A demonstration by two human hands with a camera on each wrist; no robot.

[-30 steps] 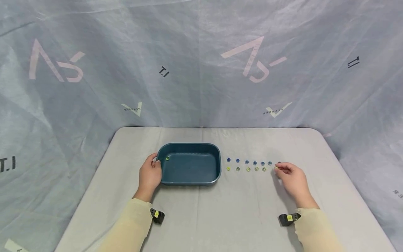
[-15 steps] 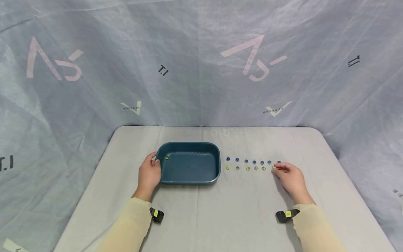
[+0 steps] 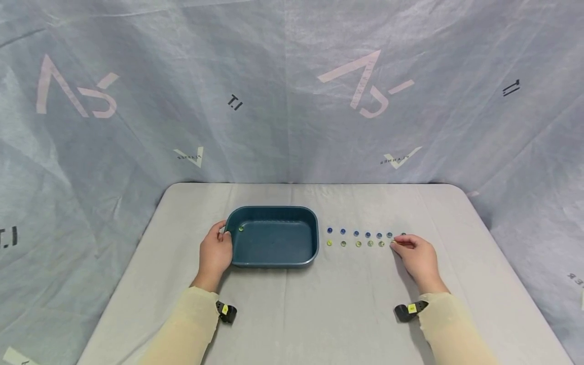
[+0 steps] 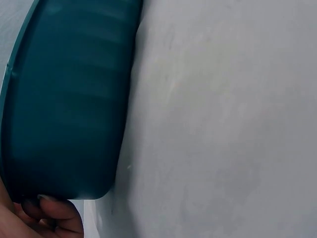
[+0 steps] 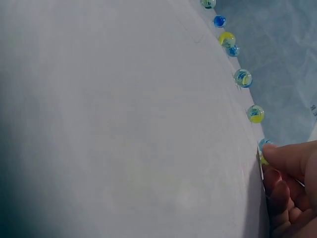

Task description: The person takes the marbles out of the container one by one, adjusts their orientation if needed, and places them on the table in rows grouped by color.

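Note:
My left hand [image 3: 216, 255] grips the left end of a dark teal rectangular tray [image 3: 272, 265], thumb at the rim. In the left wrist view its curled fingers [image 4: 62, 213] lie against the tray's end wall. One green-yellow marble [image 3: 241, 228] lies inside, at the far left corner. At the right end of the front row, my right hand [image 3: 417, 257] pinches a yellow marble [image 5: 264, 160] between thumb and fingertips, close over the table. Most of that marble is hidden by the fingers. A bluish marble [image 3: 403, 234] of the back row lies just beyond the hand.
Right of the tray run two rows of marbles on the pale cloth-covered table [image 3: 292, 314]. Blue ones [image 3: 343, 231] form the back row, yellow-green ones [image 3: 358, 244] the front row. A grey printed curtain [image 3: 287, 101] hangs behind and at both sides.
My right hand has shifted slightly left along the front row, toward the other yellow-green marbles, still pinching its marble. My left hand and the tray stay in place.

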